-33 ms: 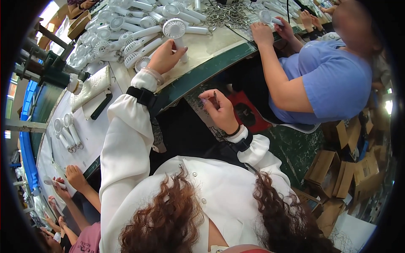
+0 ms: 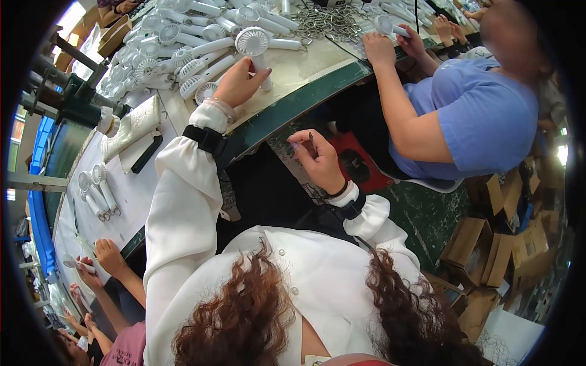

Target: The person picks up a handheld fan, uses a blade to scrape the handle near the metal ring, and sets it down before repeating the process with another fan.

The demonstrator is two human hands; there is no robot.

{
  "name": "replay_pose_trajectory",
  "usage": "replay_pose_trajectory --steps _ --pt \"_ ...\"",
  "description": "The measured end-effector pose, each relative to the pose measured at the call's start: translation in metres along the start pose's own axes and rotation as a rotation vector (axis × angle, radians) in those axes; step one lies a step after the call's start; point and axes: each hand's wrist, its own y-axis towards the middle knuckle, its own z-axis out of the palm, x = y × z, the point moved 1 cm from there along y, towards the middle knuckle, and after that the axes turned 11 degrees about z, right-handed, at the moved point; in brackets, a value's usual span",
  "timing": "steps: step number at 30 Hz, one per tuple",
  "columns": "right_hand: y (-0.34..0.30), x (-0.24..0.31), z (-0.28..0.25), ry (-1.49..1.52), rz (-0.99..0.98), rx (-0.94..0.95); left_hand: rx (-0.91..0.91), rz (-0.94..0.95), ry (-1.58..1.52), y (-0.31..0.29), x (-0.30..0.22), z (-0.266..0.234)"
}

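Observation:
My left hand (image 2: 239,84) is closed around the handle of a white handheld fan (image 2: 253,43), held upright at the table's edge with its round grille up. The fan's handle (image 2: 261,64) is partly hidden by my fingers. Off the table's edge, over my lap, my right hand (image 2: 318,160) pinches a thin dark object (image 2: 312,145); too little of it shows to name it. A big heap of white handheld fans (image 2: 168,33) lies just beyond my left hand. Behind them to the right is a pile of metal clips or hooks (image 2: 326,23).
A dark green machine (image 2: 79,100) stands at the left, near a white pouch (image 2: 131,128) and a black bar (image 2: 146,154). Several fans (image 2: 97,192) lie on the left table. A co-worker in blue (image 2: 464,116) sits close on my right, holding a fan. Cardboard boxes (image 2: 470,250) crowd the floor.

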Motion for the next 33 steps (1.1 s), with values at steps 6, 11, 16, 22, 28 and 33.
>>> replay_pose_trajectory --steps 6,11,16,22,28,33 --pt "-0.001 -0.001 -0.001 -0.014 -0.004 -0.005 -0.018 0.018 -0.007 -0.001 0.002 0.001" --pt "-0.001 0.0 -0.002 -0.008 -0.001 -0.01 -0.038 0.041 -0.053 0.0 0.0 0.005" --pt "0.001 -0.003 -0.003 -0.038 -0.001 -0.016 0.005 -0.086 -0.049 0.011 0.005 0.009" --pt "0.0 0.011 0.014 -0.036 -0.035 0.071 -0.212 -0.107 -0.291 -0.022 0.05 0.016" --pt "-0.013 0.076 0.036 0.061 0.02 0.601 -0.225 0.051 -0.474 -0.118 -0.048 0.014" --pt "-0.005 0.107 0.104 0.096 -0.138 1.123 -0.493 -0.078 -0.593 -0.215 -0.069 -0.023"
